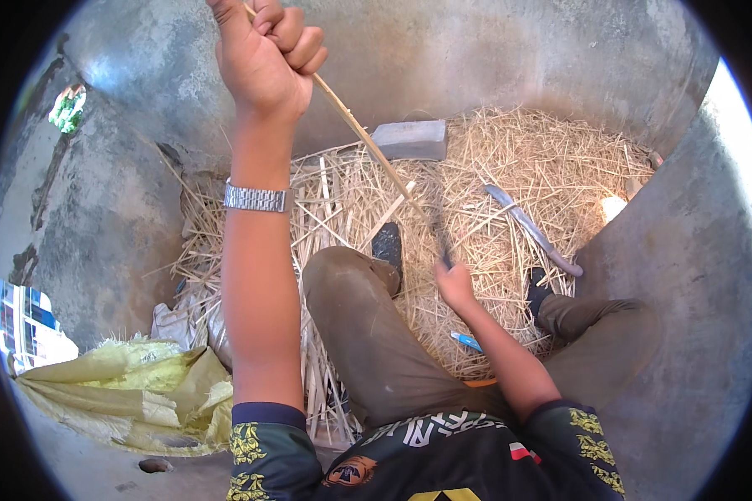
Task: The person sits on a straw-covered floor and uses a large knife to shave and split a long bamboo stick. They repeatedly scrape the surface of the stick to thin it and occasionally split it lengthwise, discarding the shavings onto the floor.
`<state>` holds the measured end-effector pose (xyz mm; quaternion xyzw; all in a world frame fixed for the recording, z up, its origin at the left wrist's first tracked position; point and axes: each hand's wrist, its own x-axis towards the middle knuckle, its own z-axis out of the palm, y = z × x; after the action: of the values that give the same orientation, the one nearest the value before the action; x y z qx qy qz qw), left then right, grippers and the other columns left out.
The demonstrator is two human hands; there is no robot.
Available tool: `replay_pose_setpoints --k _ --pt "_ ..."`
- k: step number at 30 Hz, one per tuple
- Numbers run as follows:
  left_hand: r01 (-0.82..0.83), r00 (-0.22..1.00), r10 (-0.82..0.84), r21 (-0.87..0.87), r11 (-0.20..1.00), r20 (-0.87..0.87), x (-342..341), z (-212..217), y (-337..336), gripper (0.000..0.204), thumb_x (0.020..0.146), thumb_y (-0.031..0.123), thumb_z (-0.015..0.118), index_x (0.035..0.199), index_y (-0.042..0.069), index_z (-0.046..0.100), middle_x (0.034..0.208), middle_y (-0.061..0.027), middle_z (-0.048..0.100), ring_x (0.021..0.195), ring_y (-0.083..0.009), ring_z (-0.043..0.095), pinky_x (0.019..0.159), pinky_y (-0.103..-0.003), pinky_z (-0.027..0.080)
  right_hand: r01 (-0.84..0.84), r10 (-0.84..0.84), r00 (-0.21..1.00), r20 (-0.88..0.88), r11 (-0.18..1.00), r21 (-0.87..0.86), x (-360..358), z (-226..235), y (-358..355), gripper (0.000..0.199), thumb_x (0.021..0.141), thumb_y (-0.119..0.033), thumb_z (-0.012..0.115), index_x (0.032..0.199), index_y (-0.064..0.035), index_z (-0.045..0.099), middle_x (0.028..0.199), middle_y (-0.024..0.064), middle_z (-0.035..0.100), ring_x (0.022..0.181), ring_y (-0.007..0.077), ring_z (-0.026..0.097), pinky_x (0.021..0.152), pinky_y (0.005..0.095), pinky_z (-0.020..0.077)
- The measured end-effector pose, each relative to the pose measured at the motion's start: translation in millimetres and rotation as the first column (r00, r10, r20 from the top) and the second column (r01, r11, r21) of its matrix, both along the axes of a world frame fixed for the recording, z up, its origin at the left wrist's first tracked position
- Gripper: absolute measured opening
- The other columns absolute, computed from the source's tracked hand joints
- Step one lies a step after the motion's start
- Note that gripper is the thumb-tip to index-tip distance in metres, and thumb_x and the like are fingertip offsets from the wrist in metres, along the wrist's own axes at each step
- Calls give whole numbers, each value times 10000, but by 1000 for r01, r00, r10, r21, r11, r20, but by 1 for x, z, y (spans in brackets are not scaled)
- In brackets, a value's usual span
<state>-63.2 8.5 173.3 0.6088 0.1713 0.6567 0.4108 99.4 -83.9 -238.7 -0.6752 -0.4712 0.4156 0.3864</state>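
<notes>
My left hand (271, 54) is raised at the top left, its fingers wrapped round a long thin bamboo strip (351, 121). The strip slants down to the right, and its lower end comes near my right hand (454, 284). That hand is closed round the handle of a knife (441, 227), whose dark blade points upward and is smeared by motion. Blade and strip meet or overlap in the view; whether they touch I cannot tell. To the right, a large knife with a curved handle (533, 230) lies on a thick layer of shavings (543, 159).
Grey concrete walls (510, 58) close in around me. Between my legs lies a small blue object (466, 341). A grey block (409, 139) rests against the far wall. Left of me is a crumpled yellow sack (134, 392), close to a hole (155, 466) in the concrete.
</notes>
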Motion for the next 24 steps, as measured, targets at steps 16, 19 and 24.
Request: replay_pose_setpoints --k 16,19,24 --pt "366 911 -362 13 930 196 -11 -4 25 622 962 736 356 640 212 266 517 91 182 423 -74 132 390 -254 117 411 -330 752 -571 911 15 -20 2 37 342 944 -197 597 665 -99 426 552 -6 454 443 96 427 417 282 316" --pt "-70 997 70 -10 997 -29 -1 5 7 657 922 796 316 688 183 277 559 71 151 487 -88 101 466 -267 100 -13 -28 990 -142 960 -281 -4 -94 15 367 844 -285 654 836 82 628 741 192 647 684 305 654 604 424 477" --pt "-62 998 62 -27 998 21 -28 -3 13 664 915 803 330 680 185 275 553 71 161 489 -86 103 467 -268 99 111 -116 979 -170 993 -37 46 54 54 282 863 -245 638 711 -8 634 577 59 580 480 165 537 474 354 415"
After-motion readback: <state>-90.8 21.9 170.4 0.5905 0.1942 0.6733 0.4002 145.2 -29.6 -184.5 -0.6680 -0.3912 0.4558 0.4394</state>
